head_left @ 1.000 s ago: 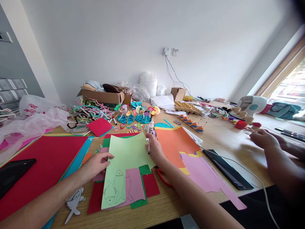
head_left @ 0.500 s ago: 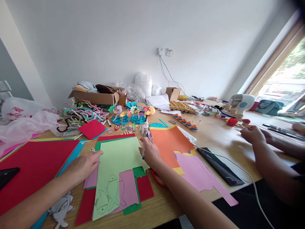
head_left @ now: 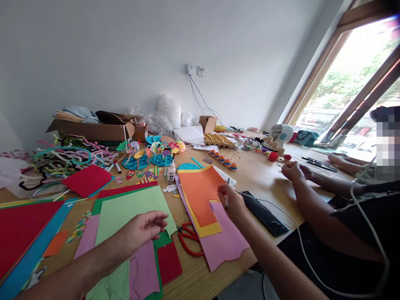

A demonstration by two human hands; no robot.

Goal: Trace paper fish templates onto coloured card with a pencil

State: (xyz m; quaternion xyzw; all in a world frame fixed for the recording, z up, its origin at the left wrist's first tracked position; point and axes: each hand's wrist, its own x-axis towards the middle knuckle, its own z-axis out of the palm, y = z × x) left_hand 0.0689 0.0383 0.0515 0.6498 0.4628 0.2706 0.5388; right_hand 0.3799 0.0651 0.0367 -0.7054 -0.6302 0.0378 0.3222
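Note:
My left hand (head_left: 146,229) hovers over the light green paper (head_left: 134,204), its fingers loosely bent and nothing in them. Fish outlines are drawn low on that sheet, partly behind my forearm. A pink piece (head_left: 145,271) with a drawn curve lies beside them. Between the fingers of my right hand (head_left: 233,204) is a slim pen (head_left: 228,192), held upright at the right edge of the orange paper (head_left: 200,187). Yellow and lilac paper (head_left: 225,246) lies under the orange sheet. Red-handled scissors (head_left: 191,243) rest between the two stacks.
A glue bottle (head_left: 171,171) stands behind the papers. Left are pipe cleaners (head_left: 75,152) and red paper (head_left: 25,233). Blue craft pieces (head_left: 136,161) sit farther back. A black phone-like slab (head_left: 265,214) and white cable lie right, near another person's hands (head_left: 293,173).
The view has turned to the right. My right hand has gone from the green sheet to the orange paper with the pen. My left hand has moved from the green sheet's left edge to over it.

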